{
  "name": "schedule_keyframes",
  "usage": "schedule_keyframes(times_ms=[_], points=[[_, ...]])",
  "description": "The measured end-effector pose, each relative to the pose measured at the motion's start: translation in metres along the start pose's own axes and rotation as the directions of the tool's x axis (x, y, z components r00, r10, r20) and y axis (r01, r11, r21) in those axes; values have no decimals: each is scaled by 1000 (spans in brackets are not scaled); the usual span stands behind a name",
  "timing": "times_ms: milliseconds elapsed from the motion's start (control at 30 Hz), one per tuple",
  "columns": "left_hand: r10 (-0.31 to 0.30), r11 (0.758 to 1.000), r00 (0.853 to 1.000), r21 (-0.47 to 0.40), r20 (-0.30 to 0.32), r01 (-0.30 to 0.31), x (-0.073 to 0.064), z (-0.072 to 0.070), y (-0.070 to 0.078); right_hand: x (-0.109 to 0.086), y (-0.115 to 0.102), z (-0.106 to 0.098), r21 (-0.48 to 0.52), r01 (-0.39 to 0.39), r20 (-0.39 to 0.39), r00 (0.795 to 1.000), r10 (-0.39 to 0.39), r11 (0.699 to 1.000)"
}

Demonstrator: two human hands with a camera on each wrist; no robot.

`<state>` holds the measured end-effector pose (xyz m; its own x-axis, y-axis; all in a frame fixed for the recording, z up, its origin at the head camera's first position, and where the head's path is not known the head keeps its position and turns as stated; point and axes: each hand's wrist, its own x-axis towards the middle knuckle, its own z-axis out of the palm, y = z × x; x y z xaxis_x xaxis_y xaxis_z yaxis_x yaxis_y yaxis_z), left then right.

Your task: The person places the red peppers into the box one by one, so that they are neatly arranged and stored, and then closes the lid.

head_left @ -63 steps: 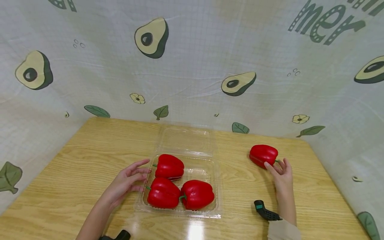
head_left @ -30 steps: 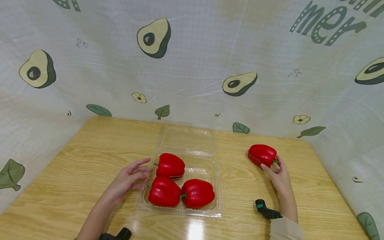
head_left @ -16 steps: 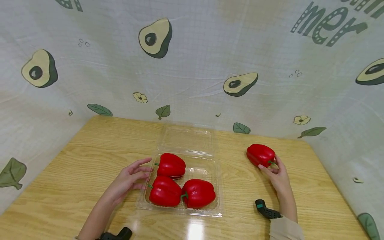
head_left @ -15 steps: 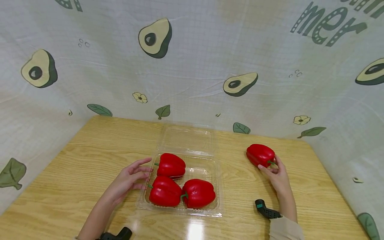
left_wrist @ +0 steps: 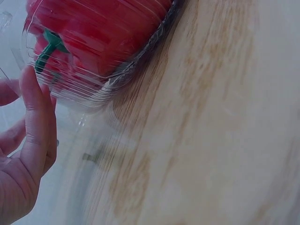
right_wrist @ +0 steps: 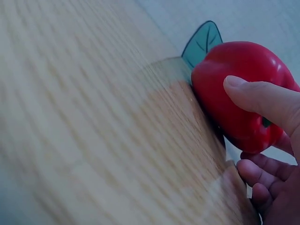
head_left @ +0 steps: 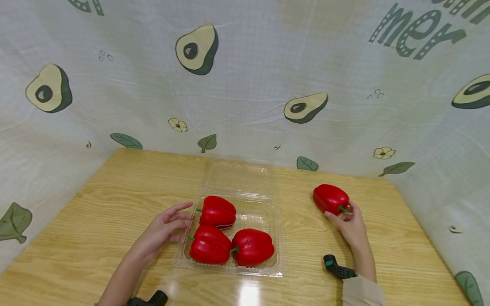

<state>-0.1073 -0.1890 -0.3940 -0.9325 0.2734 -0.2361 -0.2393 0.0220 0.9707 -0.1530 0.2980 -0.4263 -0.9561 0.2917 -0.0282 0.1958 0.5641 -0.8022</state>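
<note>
A red bell pepper [head_left: 331,199] with a green stem lies on its side at the right of the table. My right hand [head_left: 351,225] grips its stem end; in the right wrist view the thumb [right_wrist: 262,96] presses along the pepper's side and the other fingers curl below. Left of centre stands a hinged clear plastic container [head_left: 278,238] holding 3 more red bell peppers, one at the back [head_left: 218,211], one front left [head_left: 210,245], one front right [head_left: 254,247]. My left hand [head_left: 160,231] has its fingers loosely extended, fingertips right at the container's left wall.
The container's clear lid [head_left: 237,178] lies folded back flat toward the rear of the wooden table [head_left: 126,191]. A pale cloth [head_left: 245,76] printed with avocados and leaves hangs behind the table and at both sides. Wrist devices [head_left: 338,268] sit on both forearms.
My right hand has closed in on the lone bell pepper's stem end, and the pepper has shifted slightly left and turned, its stem now facing nearer me. The left hand and container stay put.
</note>
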Motion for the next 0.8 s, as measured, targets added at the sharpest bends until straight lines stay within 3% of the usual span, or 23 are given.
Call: schedule_keyframes(times_ms=[367,667,800], points=[[-9,1000,1000,2,-4,9,0,0,0,-3,-2,-1,-15,-3,28,1000,3,1000],[-2,1000,1000,-4,-2,2,0,1,0,-9,-11,-3,49,-21,68,998,17,999],[-6,1000,1000,-8,-8,6,0,0,0,-11,-22,-3,58,28,59,998,-31,998]])
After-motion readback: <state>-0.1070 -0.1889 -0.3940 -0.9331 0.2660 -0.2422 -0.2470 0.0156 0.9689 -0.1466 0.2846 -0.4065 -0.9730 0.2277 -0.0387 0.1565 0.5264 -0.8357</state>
